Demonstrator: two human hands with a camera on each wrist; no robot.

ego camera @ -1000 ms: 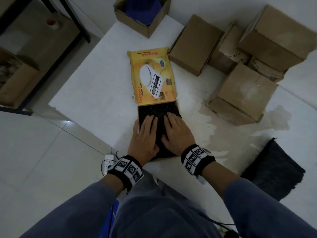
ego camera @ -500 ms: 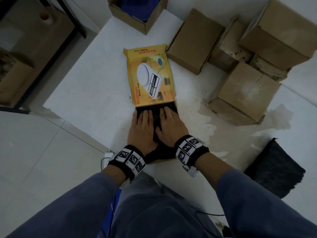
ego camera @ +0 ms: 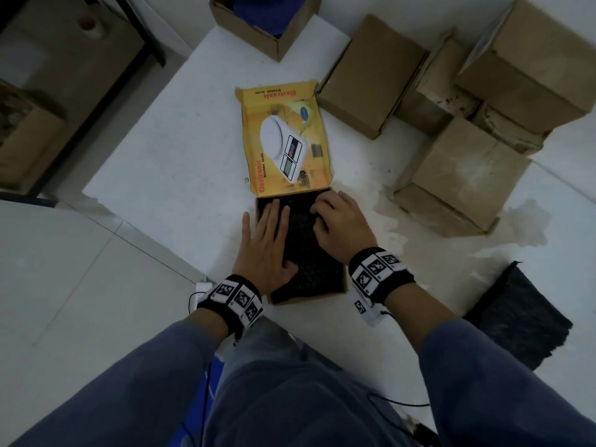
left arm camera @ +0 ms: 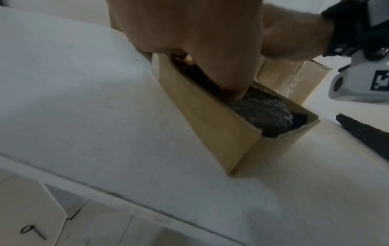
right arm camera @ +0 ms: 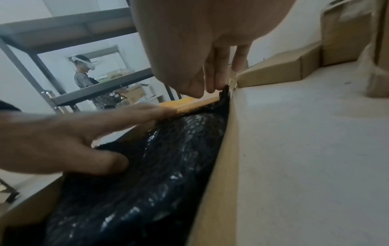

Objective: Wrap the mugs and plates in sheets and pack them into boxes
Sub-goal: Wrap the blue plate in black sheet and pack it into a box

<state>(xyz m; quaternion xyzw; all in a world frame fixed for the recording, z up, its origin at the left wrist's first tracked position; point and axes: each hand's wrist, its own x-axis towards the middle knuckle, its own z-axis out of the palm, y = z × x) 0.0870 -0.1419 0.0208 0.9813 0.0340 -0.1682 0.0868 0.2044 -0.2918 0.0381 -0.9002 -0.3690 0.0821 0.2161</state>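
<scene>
An open cardboard box [ego camera: 308, 300] lies near the table's front edge, its yellow kitchen-scale lid [ego camera: 283, 140] folded back away from me. Inside lies a bundle wrapped in black sheet [ego camera: 306, 253]; what it wraps is hidden. My left hand [ego camera: 267, 233] rests flat on the bundle's left side, fingers straight, thumb outside the left wall. My right hand [ego camera: 335, 221] has bent fingers pressing the sheet down into the far right corner. The left wrist view shows the box wall [left arm camera: 210, 119] and bundle [left arm camera: 263, 109]. In the right wrist view my right fingertips [right arm camera: 210, 79] meet the sheet [right arm camera: 157, 174] beside the wall [right arm camera: 219, 166].
Several closed cardboard boxes [ego camera: 467, 175] crowd the table's back right. An open box [ego camera: 258, 30] with something blue stands at the far edge. A folded black sheet [ego camera: 519, 317] lies at the right. A dark shelf rack [ego camera: 64, 91] stands left. Another person [right arm camera: 84, 73] stands beyond it.
My hands have spread apart on the bundle. The right hand slid to the box's far right corner and bent its fingers; the left stays flat on the left side.
</scene>
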